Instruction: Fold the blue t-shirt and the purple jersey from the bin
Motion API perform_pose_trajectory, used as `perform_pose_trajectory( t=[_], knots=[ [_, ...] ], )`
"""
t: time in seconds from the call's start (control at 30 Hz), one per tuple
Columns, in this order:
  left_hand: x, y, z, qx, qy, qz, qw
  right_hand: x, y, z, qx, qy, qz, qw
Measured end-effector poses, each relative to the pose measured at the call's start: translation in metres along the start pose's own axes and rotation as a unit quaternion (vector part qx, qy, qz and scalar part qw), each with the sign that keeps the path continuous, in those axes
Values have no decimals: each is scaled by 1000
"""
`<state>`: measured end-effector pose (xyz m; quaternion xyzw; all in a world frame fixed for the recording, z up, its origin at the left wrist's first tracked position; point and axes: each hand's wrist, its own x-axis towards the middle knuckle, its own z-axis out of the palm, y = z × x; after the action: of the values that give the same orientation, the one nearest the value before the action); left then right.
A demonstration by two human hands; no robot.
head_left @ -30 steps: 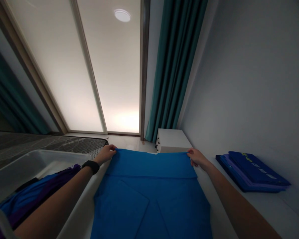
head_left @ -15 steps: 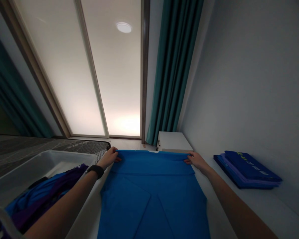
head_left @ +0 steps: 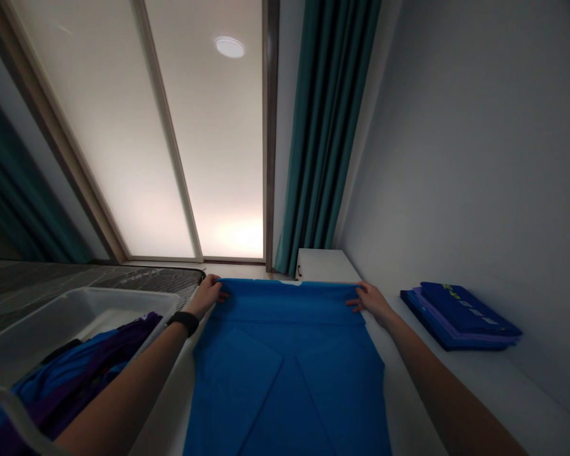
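White tabletop (head_left: 411, 411), lower frame: blue garment (head_left: 289, 380) spread between left hand (head_left: 208, 296) and right hand (head_left: 374, 304), each pinching a far corner.

Honestly can't read a single word here. Closest thing is the top dark blue folded piece (head_left: 456, 324), off to the right of the right hand (head_left: 374, 304): it's got a yellow-green print (head_left: 451, 291) and some whitish blocks (head_left: 477, 311), but they're way too small and blurry to tell if they're letters, a logo or numbers.
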<state>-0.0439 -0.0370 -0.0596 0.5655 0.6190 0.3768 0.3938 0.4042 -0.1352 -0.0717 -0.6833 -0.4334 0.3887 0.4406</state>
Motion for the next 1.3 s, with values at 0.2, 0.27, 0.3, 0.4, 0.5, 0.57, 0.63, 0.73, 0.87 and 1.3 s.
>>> perform_pose_trajectory(
  t=[0.2,0.27,0.3,0.4,0.5,0.57,0.63,0.73,0.87,1.3],
  knots=[
    [-16,12,-5,-37,3,0,999,-18,-15,-5,51,-11,2,999],
    [-23,17,-7,-50,6,4,999,-24,-18,-5,67,-9,-3,998],
    [-27,18,-8,-57,8,8,998,-27,-20,-5,74,-7,-5,997],
    [-40,21,-13,-79,15,24,996,-38,-23,-6,90,-2,-12,996],
    [-54,23,-19,-96,18,45,994,-51,-23,-10,115,-10,-23,993],
    [-64,23,-21,-103,21,56,993,-59,-22,-12,130,-18,-33,991],
    [-76,24,-24,-108,24,65,992,-69,-18,-15,134,-24,-39,990],
    [-97,21,-27,-116,26,88,989,-85,-10,-18,141,-33,-44,989],
    [-123,5,-33,-127,28,112,985,-113,9,-21,110,-37,-64,991],
    [-153,-50,-37,158,33,182,970,-143,73,-10,-106,45,-183,976]
  ],
)
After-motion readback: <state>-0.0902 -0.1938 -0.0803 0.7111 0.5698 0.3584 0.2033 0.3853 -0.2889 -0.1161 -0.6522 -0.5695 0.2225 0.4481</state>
